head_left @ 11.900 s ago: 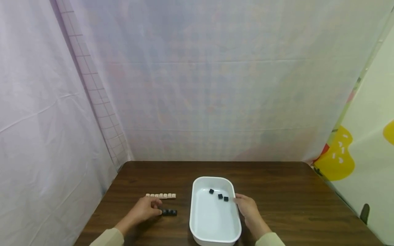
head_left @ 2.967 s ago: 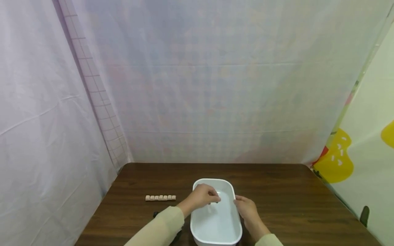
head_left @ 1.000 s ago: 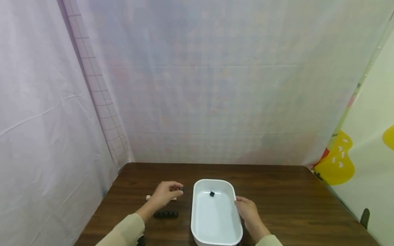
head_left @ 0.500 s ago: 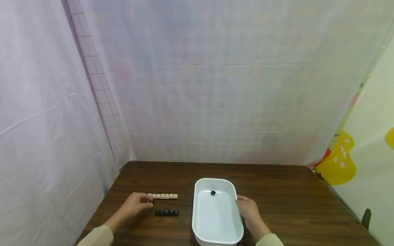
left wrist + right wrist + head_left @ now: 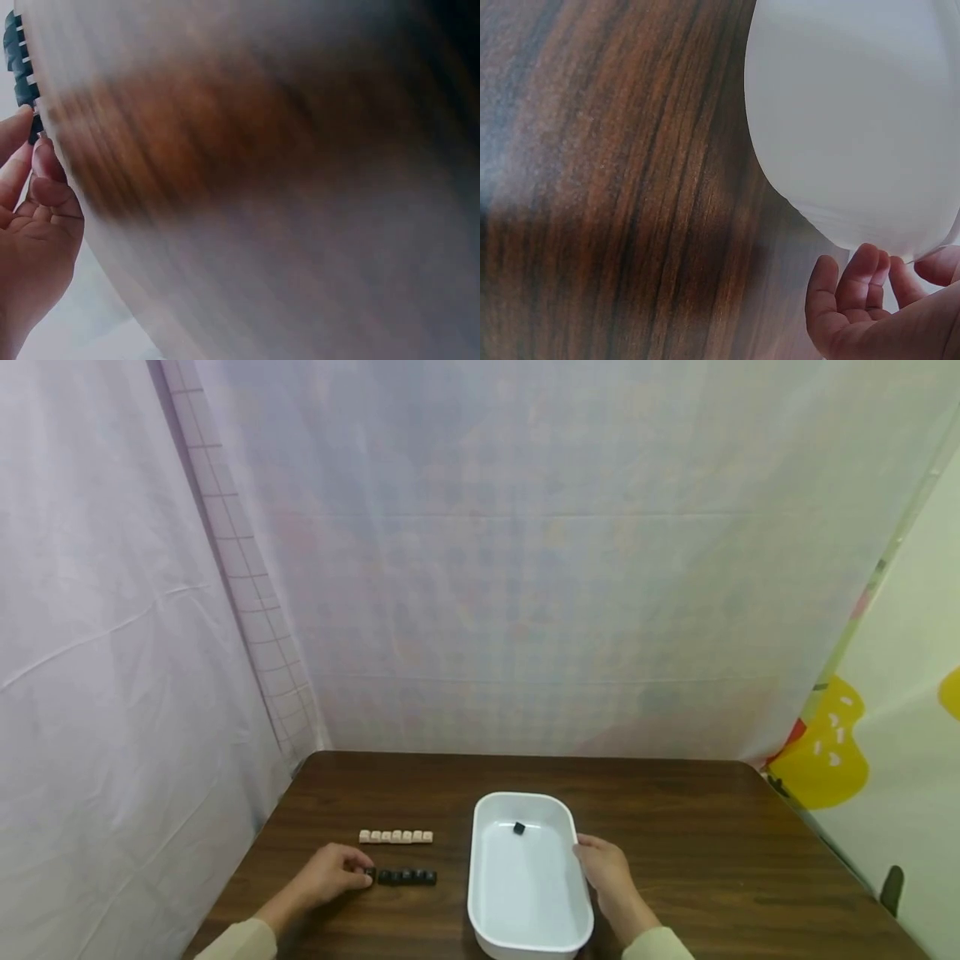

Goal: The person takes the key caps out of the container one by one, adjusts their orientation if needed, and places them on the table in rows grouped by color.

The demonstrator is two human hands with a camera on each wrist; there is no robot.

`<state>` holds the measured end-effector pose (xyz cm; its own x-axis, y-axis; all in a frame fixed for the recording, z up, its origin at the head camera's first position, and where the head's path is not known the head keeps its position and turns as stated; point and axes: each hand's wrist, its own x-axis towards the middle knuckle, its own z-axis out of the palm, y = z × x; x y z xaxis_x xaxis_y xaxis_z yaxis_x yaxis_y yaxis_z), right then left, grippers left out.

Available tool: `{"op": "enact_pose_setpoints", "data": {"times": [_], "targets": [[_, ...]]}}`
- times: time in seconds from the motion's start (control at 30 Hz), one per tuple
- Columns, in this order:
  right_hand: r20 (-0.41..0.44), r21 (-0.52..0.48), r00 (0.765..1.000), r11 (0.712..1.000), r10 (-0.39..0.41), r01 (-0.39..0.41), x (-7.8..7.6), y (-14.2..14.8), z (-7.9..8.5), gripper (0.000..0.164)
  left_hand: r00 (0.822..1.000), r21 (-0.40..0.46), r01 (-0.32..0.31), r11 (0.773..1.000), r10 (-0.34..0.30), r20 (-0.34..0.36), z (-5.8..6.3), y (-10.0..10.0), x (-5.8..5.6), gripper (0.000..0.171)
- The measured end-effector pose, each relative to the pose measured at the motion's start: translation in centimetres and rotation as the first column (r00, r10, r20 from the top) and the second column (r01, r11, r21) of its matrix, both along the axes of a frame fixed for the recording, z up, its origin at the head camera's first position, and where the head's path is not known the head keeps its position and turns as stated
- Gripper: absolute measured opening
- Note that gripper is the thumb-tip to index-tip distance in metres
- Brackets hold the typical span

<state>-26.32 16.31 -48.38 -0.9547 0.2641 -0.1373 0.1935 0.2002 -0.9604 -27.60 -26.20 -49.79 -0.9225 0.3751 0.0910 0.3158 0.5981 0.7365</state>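
Observation:
My left hand (image 5: 330, 875) pinches a black keycap (image 5: 370, 874) between thumb and fingers on the table, at the left end of a row of black keycaps (image 5: 407, 877). A narrow gap shows between it and the row. In the left wrist view the thumb and fingers close on that keycap (image 5: 35, 129), with the dark row running on beyond. My right hand (image 5: 609, 870) holds the right rim of a white rectangular tub (image 5: 480, 910), thumb at the rim and fingers against the outer wall (image 5: 862, 180). One black keycap (image 5: 519, 828) lies inside, near the far end.
Behind the black row lies a straight row of cream keycaps (image 5: 396, 837). Everything stands on a dark wood-grain table (image 5: 675, 827). White curtains (image 5: 525, 610) hang beyond its far edge and along the left side.
The tub held three keycaps at first and one now. My left hand carried one out leftward, then lowered it from beside the cream row to the black row's left end. The right hand stayed.

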Motion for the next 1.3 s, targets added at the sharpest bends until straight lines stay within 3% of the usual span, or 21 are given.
{"op": "enact_pose_setpoints", "data": {"times": [0.23,0.6,0.8,0.97,1.17,1.3], "targets": [[0.013,0.007,1.0,1.0,-0.008,0.008,0.0,0.1,0.0,0.04,1.0,-0.03,-0.006,1.0,0.007,0.013,-0.2,0.3,0.0,0.019],[0.009,0.003,1.0,1.0,-0.006,0.006,0.0,-0.4,-0.1,0.039,0.999,0.03,0.008,1.0,-0.009,0.033,0.0,-0.2,0.2,0.025],[0.006,0.004,1.0,1.0,-0.007,0.007,0.1,-0.4,0.0,0.039,1.0,0.057,-0.01,0.998,0.01,-0.001,1.0,0.4,-0.3,0.029],[0.0,0.003,1.0,1.0,-0.005,0.005,0.1,-0.3,0.0,0.039,0.997,0.064,-0.015,0.998,0.02,-0.079,2.9,3.6,-1.4,0.027],[-0.002,0.014,1.0,1.0,-0.019,0.019,0.1,-0.3,0.1,0.038,0.992,0.107,0.044,0.993,-0.031,-0.122,4.5,10.7,-3.1,0.026],[0.014,0.016,1.0,1.0,-0.025,0.024,0.2,-0.4,0.0,0.038,0.989,0.068,0.094,0.993,-0.085,-0.124,5.2,15.5,-3.8,0.026]]}}
